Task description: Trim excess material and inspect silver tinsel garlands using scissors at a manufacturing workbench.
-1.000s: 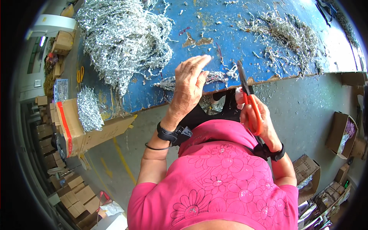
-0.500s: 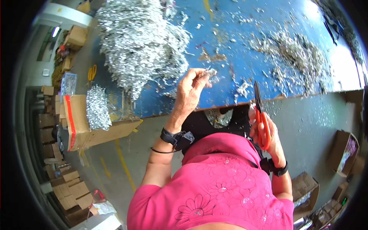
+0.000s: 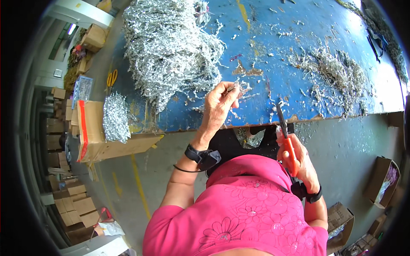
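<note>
My left hand [image 3: 218,104] is raised over the front edge of the blue table [image 3: 273,55], its thumb and fingers pinching a small tuft of silver tinsel [image 3: 242,90]. At the right, my right hand [image 3: 299,158] grips a pair of scissors [image 3: 290,149] with orange-red handles and dark blades that point away from me, near the table edge. The blades look closed together. A large heap of silver tinsel [image 3: 171,55] lies on the table beyond my left hand. Short silver scraps [image 3: 335,72] are strewn across the right part of the table.
A cardboard box [image 3: 95,128] with a red strip stands left of the table, silver tinsel [image 3: 116,118] hanging over it. Yellow-handled scissors [image 3: 112,79] lie at the table's left edge. Open cartons [image 3: 382,181] stand on the floor at right, stacked boxes [image 3: 77,202] at left.
The view has shifted slightly, so the table and tinsel heap appear a little right and lower. The scissors have turned, and their handles look narrower. The left hand keeps its tuft.
</note>
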`<state>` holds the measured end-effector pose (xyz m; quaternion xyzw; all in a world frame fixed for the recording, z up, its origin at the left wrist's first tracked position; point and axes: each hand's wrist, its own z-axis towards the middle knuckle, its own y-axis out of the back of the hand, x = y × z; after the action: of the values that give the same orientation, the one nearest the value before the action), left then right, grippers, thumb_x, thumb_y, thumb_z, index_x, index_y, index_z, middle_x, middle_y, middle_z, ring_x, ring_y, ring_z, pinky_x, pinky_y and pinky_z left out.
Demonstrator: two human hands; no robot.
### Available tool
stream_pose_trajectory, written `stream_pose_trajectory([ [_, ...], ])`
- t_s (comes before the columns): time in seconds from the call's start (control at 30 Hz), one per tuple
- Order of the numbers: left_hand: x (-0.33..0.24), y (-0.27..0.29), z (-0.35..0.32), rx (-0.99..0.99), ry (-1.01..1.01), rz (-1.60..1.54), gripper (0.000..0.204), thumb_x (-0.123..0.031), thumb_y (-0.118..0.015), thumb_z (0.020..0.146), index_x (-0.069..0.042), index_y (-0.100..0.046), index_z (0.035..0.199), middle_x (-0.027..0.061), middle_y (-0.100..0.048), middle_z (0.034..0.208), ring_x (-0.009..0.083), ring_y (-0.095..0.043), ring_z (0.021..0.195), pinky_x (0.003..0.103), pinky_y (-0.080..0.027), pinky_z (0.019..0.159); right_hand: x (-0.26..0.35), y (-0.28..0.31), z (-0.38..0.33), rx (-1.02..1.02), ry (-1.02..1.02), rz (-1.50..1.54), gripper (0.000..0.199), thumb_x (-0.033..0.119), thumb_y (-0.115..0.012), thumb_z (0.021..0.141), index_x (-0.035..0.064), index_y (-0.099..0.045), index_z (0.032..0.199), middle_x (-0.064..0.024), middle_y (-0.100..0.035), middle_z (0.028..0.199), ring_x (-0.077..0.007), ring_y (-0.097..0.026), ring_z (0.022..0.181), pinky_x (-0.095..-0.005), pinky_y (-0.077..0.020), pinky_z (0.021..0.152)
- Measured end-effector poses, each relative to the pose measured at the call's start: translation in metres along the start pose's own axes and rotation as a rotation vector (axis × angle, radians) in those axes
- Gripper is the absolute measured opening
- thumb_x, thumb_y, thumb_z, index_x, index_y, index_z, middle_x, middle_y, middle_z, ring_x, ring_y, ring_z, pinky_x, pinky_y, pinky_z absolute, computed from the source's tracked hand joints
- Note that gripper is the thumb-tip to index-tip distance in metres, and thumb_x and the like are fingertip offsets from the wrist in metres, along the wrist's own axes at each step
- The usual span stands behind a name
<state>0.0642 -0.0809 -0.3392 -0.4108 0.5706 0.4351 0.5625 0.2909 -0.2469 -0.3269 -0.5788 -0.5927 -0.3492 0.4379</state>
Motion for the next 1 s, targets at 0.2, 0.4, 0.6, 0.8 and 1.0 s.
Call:
stream_pose_trajectory([
  [0.2,-0.009,-0.006,-0.007,-0.024,-0.142,0.301,0.01,-0.009,-0.065,0.092,0.0,-0.066,0.095,0.0016,-0.062,0.078,0.0062,-0.058,0.067,0.022,-0.047,0.061,0.027,-0.019,0.016,0.01,0.147,-0.47,0.058,0.034,-0.072,0.083,0.0034,-0.043,0.123,-0.0131,-0.06,0.086,-0.0295,-0.061,0.079,-0.0393,-0.0484,0.075],
  [0.4,-0.016,-0.011,-0.017,-0.012,-0.228,0.368,0.016,-0.008,-0.065,0.092,0.002,-0.069,0.104,0.0075,-0.064,0.089,0.0121,-0.062,0.072,0.025,-0.05,0.064,0.029,-0.029,0.015,-0.051,0.193,-0.568,0.065,0.039,-0.076,0.079,0.0056,-0.043,0.124,-0.0178,-0.063,0.091,-0.0362,-0.065,0.081,-0.0409,-0.0508,0.074],
  [0.6,-0.026,-0.014,-0.025,0.053,-0.215,0.383,0.013,-0.008,-0.061,0.094,0.001,-0.066,0.103,0.009,-0.063,0.089,0.0164,-0.063,0.074,0.027,-0.05,0.065,0.032,-0.033,0.012,-0.16,0.255,-0.674,0.078,0.042,-0.079,0.078,0.0042,-0.039,0.133,-0.0166,-0.064,0.093,-0.0329,-0.067,0.076,-0.0392,-0.053,0.065],
  [0.8,-0.025,-0.013,-0.026,0.097,-0.235,0.434,0.009,-0.006,-0.058,0.096,0.001,-0.061,0.099,0.0116,-0.062,0.089,0.0217,-0.064,0.076,0.031,-0.05,0.066,0.035,-0.032,0.013,-0.173,0.232,-0.686,0.074,0.041,-0.079,0.077,0.0052,-0.041,0.129,-0.0156,-0.064,0.09,-0.0331,-0.067,0.074,-0.0387,-0.0531,0.066],
  [1.0,-0.024,-0.015,-0.028,0.129,-0.256,0.42,0.008,-0.003,-0.058,0.095,0.001,-0.06,0.101,0.0121,-0.062,0.089,0.0233,-0.065,0.077,0.032,-0.051,0.067,0.031,-0.034,0.015,-0.177,0.267,-0.65,0.069,0.04,-0.079,0.077,0.0068,-0.043,0.126,-0.0156,-0.065,0.087,-0.0352,-0.068,0.078,-0.0392,-0.0532,0.07],
])
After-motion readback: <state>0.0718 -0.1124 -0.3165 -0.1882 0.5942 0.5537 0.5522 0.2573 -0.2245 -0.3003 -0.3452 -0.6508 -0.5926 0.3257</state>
